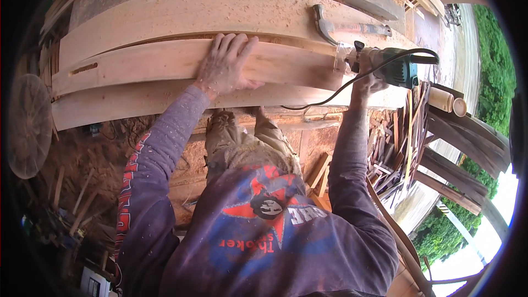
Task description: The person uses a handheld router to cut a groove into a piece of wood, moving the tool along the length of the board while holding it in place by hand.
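Note:
A long, pale wooden board (159,61) lies crosswise before me, with a narrow slot cut near its left end. My left hand (226,65) grips it around the middle, fingers reaching over the far edge and thumb near the close edge. At the board's right end is a small green and black trim router (400,69) with a clear guard at its base. Around its body closes my right hand (369,80), partly hidden by the tool and its black cord (344,88). Where the bit meets the wood is hidden.
Beyond the board lies a wider plank (165,14) with a claw hammer (325,26) on it. Another plank (115,102) runs along the near side. Wood shavings cover the bench. Scrap strips (385,159) are piled at right; a round, wire-guarded fan (28,126) stands at left.

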Demonstrator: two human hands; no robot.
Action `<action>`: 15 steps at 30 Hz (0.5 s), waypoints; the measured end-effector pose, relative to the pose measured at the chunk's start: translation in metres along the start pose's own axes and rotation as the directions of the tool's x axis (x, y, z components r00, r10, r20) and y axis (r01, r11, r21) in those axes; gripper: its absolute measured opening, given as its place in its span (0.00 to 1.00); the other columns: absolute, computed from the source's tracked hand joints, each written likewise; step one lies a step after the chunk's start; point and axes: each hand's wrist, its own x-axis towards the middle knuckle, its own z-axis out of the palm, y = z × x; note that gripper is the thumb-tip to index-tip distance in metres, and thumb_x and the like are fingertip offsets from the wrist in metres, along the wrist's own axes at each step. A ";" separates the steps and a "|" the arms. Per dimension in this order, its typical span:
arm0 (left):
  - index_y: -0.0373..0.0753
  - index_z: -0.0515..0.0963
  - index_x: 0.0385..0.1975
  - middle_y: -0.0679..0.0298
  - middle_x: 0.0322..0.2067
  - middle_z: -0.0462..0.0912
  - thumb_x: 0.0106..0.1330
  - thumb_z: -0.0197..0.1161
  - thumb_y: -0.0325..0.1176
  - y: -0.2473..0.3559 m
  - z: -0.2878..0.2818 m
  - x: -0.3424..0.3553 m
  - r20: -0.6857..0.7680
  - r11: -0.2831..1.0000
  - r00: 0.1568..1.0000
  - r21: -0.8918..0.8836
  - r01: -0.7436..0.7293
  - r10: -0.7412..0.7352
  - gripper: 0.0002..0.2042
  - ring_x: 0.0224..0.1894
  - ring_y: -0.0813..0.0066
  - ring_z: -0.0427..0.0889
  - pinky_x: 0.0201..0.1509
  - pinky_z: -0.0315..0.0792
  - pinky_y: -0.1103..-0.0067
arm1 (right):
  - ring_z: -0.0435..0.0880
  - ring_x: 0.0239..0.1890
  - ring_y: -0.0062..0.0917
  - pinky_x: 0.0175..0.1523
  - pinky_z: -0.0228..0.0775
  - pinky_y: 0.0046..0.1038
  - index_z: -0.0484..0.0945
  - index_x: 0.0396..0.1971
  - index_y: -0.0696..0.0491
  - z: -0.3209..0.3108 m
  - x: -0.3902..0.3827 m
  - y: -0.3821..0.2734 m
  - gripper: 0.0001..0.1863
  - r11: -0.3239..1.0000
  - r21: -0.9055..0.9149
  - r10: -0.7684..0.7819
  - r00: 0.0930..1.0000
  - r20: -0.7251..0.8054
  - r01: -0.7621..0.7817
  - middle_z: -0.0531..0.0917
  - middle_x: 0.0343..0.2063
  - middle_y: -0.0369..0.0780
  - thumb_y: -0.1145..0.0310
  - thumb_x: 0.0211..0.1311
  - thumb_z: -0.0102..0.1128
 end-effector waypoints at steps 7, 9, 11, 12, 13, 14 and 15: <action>0.35 0.68 0.68 0.52 0.60 0.72 0.43 0.75 0.70 0.001 0.000 0.005 -0.002 0.999 1.000 0.033 -0.016 0.016 0.56 0.64 0.50 0.68 0.73 0.58 0.51 | 0.80 0.31 0.24 0.36 0.78 0.30 0.81 0.39 0.59 -0.038 -0.018 0.047 0.16 0.990 -0.120 -0.071 0.998 0.000 0.070 0.82 0.34 0.37 0.75 0.48 0.73; 0.35 0.68 0.68 0.53 0.60 0.72 0.43 0.78 0.66 0.004 -0.005 0.004 0.010 0.999 1.000 0.033 -0.015 0.014 0.55 0.64 0.50 0.69 0.72 0.60 0.53 | 0.81 0.32 0.25 0.39 0.79 0.32 0.80 0.43 0.59 -0.041 -0.030 0.036 0.19 0.989 -0.148 -0.029 1.000 -0.013 0.026 0.82 0.35 0.38 0.75 0.48 0.73; 0.35 0.68 0.68 0.52 0.61 0.72 0.43 0.79 0.64 0.004 -0.009 0.001 0.046 0.999 0.999 0.046 0.025 -0.027 0.54 0.63 0.50 0.69 0.72 0.60 0.54 | 0.82 0.38 0.28 0.49 0.78 0.36 0.79 0.42 0.59 -0.036 -0.040 0.014 0.19 0.973 -0.152 -0.175 0.984 -0.012 0.171 0.83 0.38 0.38 0.75 0.49 0.72; 0.35 0.68 0.68 0.52 0.61 0.72 0.43 0.79 0.64 0.005 -0.009 0.004 0.043 0.999 0.999 0.043 0.005 -0.007 0.54 0.63 0.50 0.69 0.72 0.60 0.54 | 0.82 0.43 0.31 0.56 0.74 0.38 0.79 0.44 0.60 -0.045 -0.047 0.020 0.20 0.969 -0.161 -0.195 0.980 -0.029 0.188 0.84 0.40 0.40 0.76 0.49 0.72; 0.34 0.68 0.68 0.52 0.60 0.72 0.43 0.78 0.65 0.006 -0.008 0.006 0.037 0.999 0.999 0.040 -0.003 0.001 0.55 0.63 0.50 0.69 0.71 0.60 0.54 | 0.82 0.43 0.31 0.56 0.74 0.38 0.79 0.44 0.60 -0.054 -0.053 0.026 0.20 0.967 -0.170 -0.202 0.978 -0.045 0.191 0.84 0.40 0.40 0.76 0.49 0.72; 0.33 0.68 0.68 0.51 0.59 0.71 0.43 0.78 0.66 0.007 -0.008 0.007 0.032 0.999 0.999 0.039 -0.004 0.003 0.55 0.62 0.49 0.68 0.71 0.60 0.54 | 0.81 0.44 0.29 0.54 0.75 0.36 0.78 0.48 0.60 -0.058 -0.059 0.028 0.25 0.972 -0.160 -0.178 0.983 -0.036 0.171 0.83 0.43 0.40 0.73 0.48 0.73; 0.33 0.68 0.68 0.51 0.59 0.71 0.43 0.78 0.66 0.007 -0.007 0.007 0.029 0.999 0.999 0.039 -0.016 0.015 0.55 0.62 0.49 0.68 0.71 0.60 0.54 | 0.81 0.44 0.28 0.52 0.76 0.33 0.77 0.53 0.59 -0.063 -0.063 0.029 0.30 0.977 -0.151 -0.155 0.988 -0.026 0.149 0.82 0.46 0.40 0.70 0.46 0.75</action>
